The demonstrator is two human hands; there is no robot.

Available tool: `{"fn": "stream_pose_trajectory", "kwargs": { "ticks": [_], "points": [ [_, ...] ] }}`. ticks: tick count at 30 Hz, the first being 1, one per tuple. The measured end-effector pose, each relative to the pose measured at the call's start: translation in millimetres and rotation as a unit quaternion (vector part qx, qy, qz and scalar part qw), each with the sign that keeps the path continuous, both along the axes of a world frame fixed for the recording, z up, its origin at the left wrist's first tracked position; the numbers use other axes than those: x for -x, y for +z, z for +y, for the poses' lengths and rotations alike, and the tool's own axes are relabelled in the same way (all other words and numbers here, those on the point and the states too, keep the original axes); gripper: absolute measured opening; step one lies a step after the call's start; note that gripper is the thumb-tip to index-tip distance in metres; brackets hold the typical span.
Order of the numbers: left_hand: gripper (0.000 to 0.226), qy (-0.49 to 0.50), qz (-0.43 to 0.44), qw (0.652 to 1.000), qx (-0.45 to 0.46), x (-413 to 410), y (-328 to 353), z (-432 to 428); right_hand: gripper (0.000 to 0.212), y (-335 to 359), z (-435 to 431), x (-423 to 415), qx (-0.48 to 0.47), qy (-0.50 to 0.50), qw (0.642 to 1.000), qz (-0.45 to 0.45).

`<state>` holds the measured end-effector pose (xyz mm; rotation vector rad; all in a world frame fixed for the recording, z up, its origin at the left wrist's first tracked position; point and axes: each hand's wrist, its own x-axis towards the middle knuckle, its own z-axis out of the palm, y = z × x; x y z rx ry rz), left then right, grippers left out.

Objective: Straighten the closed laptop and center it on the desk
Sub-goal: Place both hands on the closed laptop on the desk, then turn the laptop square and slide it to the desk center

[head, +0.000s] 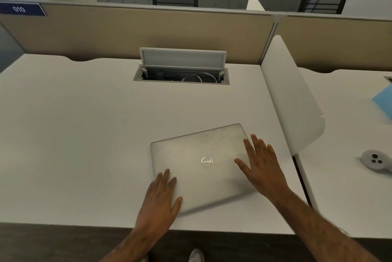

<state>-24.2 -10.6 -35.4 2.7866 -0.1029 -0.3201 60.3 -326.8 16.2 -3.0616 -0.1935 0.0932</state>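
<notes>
Closed silver Dell laptop (203, 166) lying skewed near the desk's (84, 134) front edge, toward its right side; left hand (160, 200) flat, fingers extended, on its near-left corner; right hand (259, 166) spread open along its right edge

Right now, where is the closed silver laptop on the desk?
The closed silver laptop lies skewed on the white desk, right of center near the front edge, under the left hand and right hand.

I'm looking at a white table (84, 134). A closed silver laptop (197, 155) lies skewed on it, near-right of middle. An open cable box (181, 75) is set into the far side.
</notes>
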Motion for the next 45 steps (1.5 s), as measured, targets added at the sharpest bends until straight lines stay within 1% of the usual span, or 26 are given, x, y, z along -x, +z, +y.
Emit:
{"fn": "stream_pose_trajectory", "kwargs": {
  "ticks": [6,9,13,16,18,20,23,25,27,29,31,33,37,39,42,45],
  "points": [
    [0.062,0.023,0.015,1.0,-0.003,1,3,-3,0.079,-10,-4,1,-0.027,-0.026,0.999,0.037],
    [0.062,0.045,0.022,0.999,0.012,1,6,-11,0.076,-15,-8,2,-0.036,-0.036,0.997,0.051],
    [0.062,0.109,0.027,0.992,0.052,0,11,-17,0.076,-19,-9,1,-0.066,-0.051,0.995,0.058],
    [0.064,0.167,0.051,0.979,0.102,0,14,-24,0.08,-23,-12,0,-0.091,-0.068,0.991,0.066],
    [0.069,0.2,0.064,0.971,0.118,-2,15,-24,0.082,-27,-14,0,-0.112,-0.087,0.987,0.072],
    [0.074,0.223,0.073,0.963,0.132,-6,16,-23,0.077,-31,-16,-1,-0.143,-0.107,0.981,0.079],
    [0.076,0.249,0.071,0.954,0.149,-16,18,-20,0.065,-34,-20,-6,-0.209,-0.148,0.962,0.091],
    [0.072,0.284,0.08,0.941,0.167,-25,19,-15,0.06,-32,-24,-16,-0.274,-0.183,0.939,0.098],
    [0.064,0.333,0.1,0.918,0.192,-36,20,-8,0.053,-28,-28,-27,-0.352,-0.227,0.901,0.112],
    [0.052,0.372,0.111,0.894,0.226,-42,21,-3,0.044,-23,-33,-35,-0.404,-0.266,0.865,0.137],
    [0.04,0.391,0.106,0.879,0.252,-45,21,0,0.034,-21,-39,-43,-0.413,-0.274,0.854,0.157],
    [0.041,0.403,0.099,0.871,0.264,-47,21,3,0.031,-22,-42,-48,-0.394,-0.265,0.863,0.173],
    [0.042,0.42,0.098,0.863,0.261,-48,19,8,0.035,-26,-43,-52,-0.361,-0.252,0.877,0.193],
    [0.039,0.413,0.094,0.872,0.247,-49,18,7,0.037,-31,-42,-51,-0.334,-0.247,0.891,0.185],
    [0.032,0.38,0.098,0.895,0.212,-48,19,0,0.034,-34,-38,-53,-0.274,-0.239,0.918,0.16],
    [0.039,0.362,0.114,0.907,0.184,-44,19,-6,0.032,-35,-31,-54,-0.244,-0.245,0.928,0.137]
  ]
}}
